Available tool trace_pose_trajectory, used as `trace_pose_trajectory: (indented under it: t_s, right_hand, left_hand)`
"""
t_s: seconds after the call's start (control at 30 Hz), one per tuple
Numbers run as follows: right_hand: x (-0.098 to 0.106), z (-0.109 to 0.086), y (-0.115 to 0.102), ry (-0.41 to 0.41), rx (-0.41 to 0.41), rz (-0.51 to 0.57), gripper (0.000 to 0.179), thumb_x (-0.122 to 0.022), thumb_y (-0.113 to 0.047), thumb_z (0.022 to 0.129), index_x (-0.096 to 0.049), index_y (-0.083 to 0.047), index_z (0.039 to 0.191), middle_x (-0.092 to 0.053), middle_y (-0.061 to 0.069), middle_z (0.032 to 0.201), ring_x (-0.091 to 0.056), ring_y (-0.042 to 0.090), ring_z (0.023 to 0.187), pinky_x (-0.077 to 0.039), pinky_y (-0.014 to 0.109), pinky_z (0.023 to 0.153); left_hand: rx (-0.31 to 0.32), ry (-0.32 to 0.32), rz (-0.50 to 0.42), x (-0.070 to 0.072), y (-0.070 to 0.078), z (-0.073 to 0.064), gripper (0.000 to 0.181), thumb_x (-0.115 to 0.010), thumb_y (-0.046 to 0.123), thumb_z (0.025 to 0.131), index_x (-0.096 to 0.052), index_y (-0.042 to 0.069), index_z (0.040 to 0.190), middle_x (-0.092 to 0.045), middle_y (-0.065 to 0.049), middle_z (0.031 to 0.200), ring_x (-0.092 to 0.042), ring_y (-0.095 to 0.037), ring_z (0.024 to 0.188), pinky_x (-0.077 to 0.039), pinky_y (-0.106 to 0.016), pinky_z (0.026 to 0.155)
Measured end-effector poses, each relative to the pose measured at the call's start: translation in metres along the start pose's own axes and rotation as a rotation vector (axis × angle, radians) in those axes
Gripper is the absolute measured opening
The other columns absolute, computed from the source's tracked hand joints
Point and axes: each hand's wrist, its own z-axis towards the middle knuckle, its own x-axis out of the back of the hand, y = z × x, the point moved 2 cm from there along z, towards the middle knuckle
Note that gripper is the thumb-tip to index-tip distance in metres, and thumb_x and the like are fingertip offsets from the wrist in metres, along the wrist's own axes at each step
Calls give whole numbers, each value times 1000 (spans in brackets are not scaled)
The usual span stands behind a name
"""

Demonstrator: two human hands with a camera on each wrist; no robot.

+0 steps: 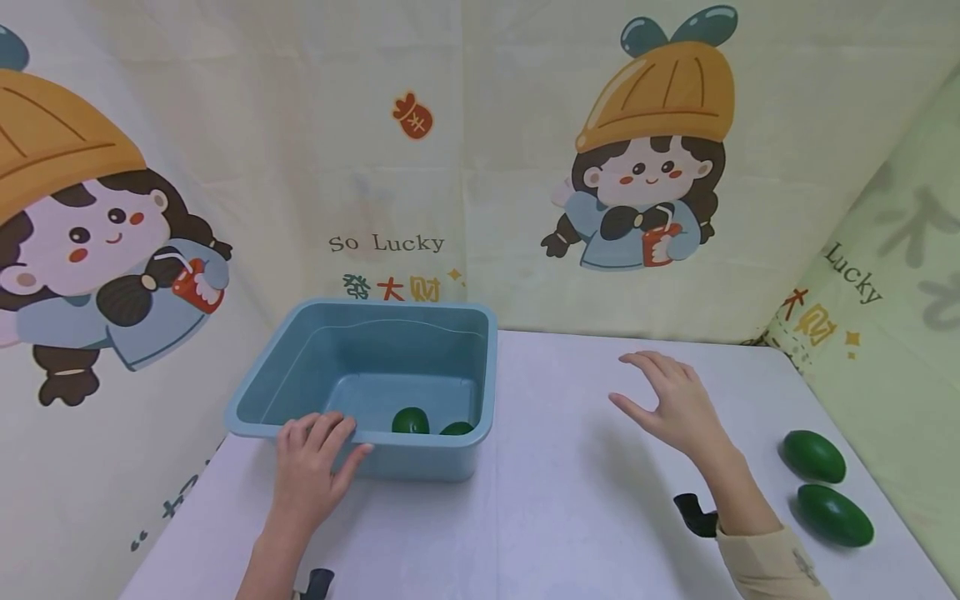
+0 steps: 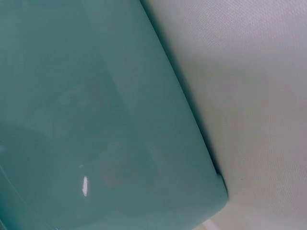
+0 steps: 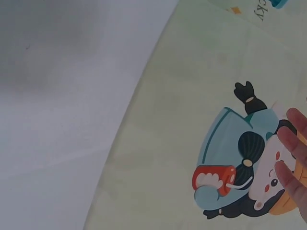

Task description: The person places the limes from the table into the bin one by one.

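A blue plastic basin [image 1: 420, 462] stands left of the middle of the table in the head view. My left hand [image 1: 311, 475] holds its front rim, fingers bent over the edge and thumb along the outer side. In the left wrist view the basin's smooth wall [image 2: 120, 120] fills much of the picture, and no fingers show. Inside lie two glossy dark green oval fruits, one [image 1: 410, 421] mostly visible, the other [image 1: 457, 428] largely hidden by the front wall. My right hand [image 1: 671, 404] hovers above the table, fingers and thumb spread, nothing between them.
Two more dark green oval fruits, one [image 1: 813, 456] behind the other [image 1: 835, 516], lie near the right edge of the white table [image 1: 555, 517]. Printed cloth [image 1: 510, 183] with cartoon figures hangs behind the table and along its sides.
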Motion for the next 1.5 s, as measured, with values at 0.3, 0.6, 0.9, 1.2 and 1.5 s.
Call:
trace_pose_trajectory:
  t_s: [0.3, 0.6, 0.9, 1.2, 1.5]
  right_hand:
    - [1, -13, 7, 12, -47, 9, 52, -75, -30, 72, -56, -5, 114, -56, 16, 114, -50, 35, 106, -33, 57, 87]
    - [3, -25, 14, 19, -84, 4, 53, -76, -28, 70, -56, -6, 114, -56, 16, 114, -49, 35, 107, -32, 57, 87]
    - [6, -38, 25, 42, -115, -10, 52, -78, -27, 68, -57, -5, 111, -57, 16, 111, -50, 35, 105, -33, 58, 84]
    - [10, -49, 34, 66, -124, -19, 53, -78, -25, 67, -57, -3, 111, -58, 17, 109, -52, 37, 101, -36, 59, 79]
    - [16, -61, 43, 81, -139, -21, 54, -78, -23, 67, -56, -2, 111, -58, 18, 108, -52, 38, 100, -36, 59, 79]
  left_hand:
    - [24, -64, 24, 0, -1, -2, 55, -38, 52, 93, -60, 2, 94, -56, -14, 92, -44, -33, 87, -28, -49, 77]
    - [11, -19, 13, 0, 1, -1, 53, -39, 51, 93, -60, 3, 93, -56, -14, 91, -44, -33, 85, -28, -49, 76]
    - [-2, 19, 1, -1, 1, -1, 52, -40, 51, 93, -61, 3, 92, -57, -14, 90, -44, -34, 84, -28, -50, 74]
    - [-2, 22, -2, -1, 1, -1, 52, -40, 51, 93, -61, 3, 92, -56, -13, 90, -44, -34, 84, -28, -50, 74]
    - [2, 16, 2, -1, 2, -1, 53, -40, 51, 93, -61, 2, 92, -56, -14, 91, -44, -34, 85, -28, -50, 75]
